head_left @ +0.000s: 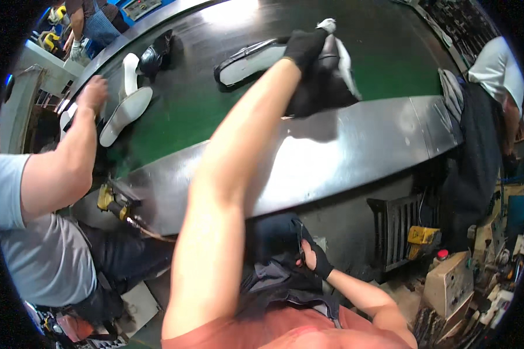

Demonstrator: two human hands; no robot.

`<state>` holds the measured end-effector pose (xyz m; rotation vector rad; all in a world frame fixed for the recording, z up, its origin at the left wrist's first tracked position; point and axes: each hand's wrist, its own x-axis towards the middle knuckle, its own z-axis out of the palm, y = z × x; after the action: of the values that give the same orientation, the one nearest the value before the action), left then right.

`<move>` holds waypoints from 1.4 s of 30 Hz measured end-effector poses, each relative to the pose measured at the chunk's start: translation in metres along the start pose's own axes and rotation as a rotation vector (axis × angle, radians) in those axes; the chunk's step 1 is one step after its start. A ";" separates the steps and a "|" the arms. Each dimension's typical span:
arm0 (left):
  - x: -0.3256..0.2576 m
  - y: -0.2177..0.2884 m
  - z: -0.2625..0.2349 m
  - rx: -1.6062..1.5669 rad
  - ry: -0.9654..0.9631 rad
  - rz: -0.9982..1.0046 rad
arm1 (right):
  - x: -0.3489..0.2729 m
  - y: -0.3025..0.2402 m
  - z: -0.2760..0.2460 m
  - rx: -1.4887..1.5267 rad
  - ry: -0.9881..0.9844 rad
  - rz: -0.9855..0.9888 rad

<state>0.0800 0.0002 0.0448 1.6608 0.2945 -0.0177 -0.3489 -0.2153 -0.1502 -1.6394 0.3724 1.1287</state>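
On the green conveyor belt [390,64], just past its grey metal front edge [343,151], the left hand [305,46] in a black glove is stretched far out and closed over a black shoe [326,81]. Fingers wrap the shoe's top; the shoe sits at the seam where green belt meets metal edge, partly overhanging the metal. A white cloth or insole bit [327,24] sticks out just beyond the glove.

Just left of that shoe on the belt: a second shoe lying on its side, pale sole up [247,63], close to the held one but whether touching, cannot tell. Farther left along the belt: two white soles [128,104] and a black shoe upper [156,55], well apart from the held shoe. A co-worker's bare hand [93,93] rests at the belt's left rim beside those soles.

Open belt: right of the held shoe the green surface runs free toward the far rim. The metal edge right of the shoe is bare.

Right hand [314,259], also black-gloved, is down below the metal edge at the person's lap, fingers curled against dark fabric [273,279]; what it pinches, cannot tell. A yellow tool [113,200] hangs under the edge, left side.
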 end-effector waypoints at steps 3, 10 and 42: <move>0.028 -0.025 0.016 0.292 0.045 0.669 | 0.024 0.016 -0.010 0.142 0.015 0.034; 0.034 -0.116 -0.212 1.122 0.075 0.374 | 0.015 -0.020 -0.014 0.079 0.008 0.086; -0.484 -0.161 -0.137 0.109 0.314 0.588 | -0.146 -0.029 0.038 -0.187 -0.187 -0.455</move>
<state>-0.4421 0.0597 -0.0066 1.8034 0.0303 0.6821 -0.4197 -0.2124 -0.0140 -1.6523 -0.2268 0.9752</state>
